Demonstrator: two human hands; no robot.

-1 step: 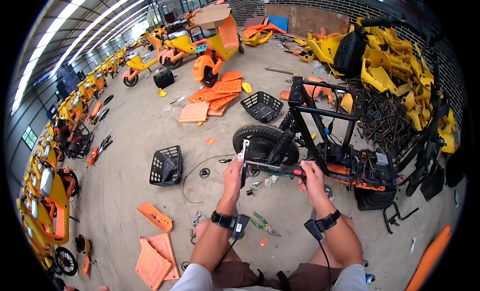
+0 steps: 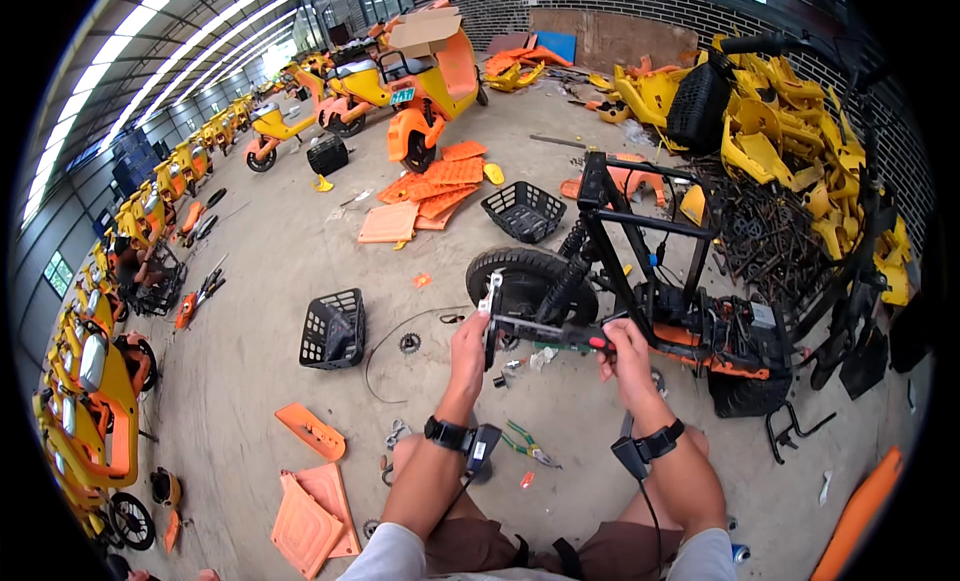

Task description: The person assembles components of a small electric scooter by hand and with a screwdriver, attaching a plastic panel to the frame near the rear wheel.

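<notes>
My left hand point(image 2: 467, 353) is closed around a small bracket-like part point(image 2: 494, 293), pale metal above and black below, held upright. In my right hand point(image 2: 628, 353) is a screwdriver point(image 2: 578, 336) with a black and red handle. Its shaft runs left to the part, smeared by motion; whether the tip touches it I cannot tell. Just beyond both hands lies the stripped black scooter frame point(image 2: 648, 221) with its rear wheel point(image 2: 520, 281). Pliers with green and yellow handles point(image 2: 532, 446) lie on the floor between my forearms.
Black plastic baskets point(image 2: 333, 329) stand ahead and left. Orange panels point(image 2: 308, 516) lie near my left leg, with more point(image 2: 440, 186) farther off. Yellow body parts point(image 2: 770, 131) and dark metal pieces point(image 2: 770, 226) are heaped at right. Scooters point(image 2: 425, 101) line the left and back; a person point(image 2: 140, 266) sits at far left.
The screwdriver's shaft, clear before, is now blurred and looks thicker. Both hands keep nearly the same place, with only a slight shift.
</notes>
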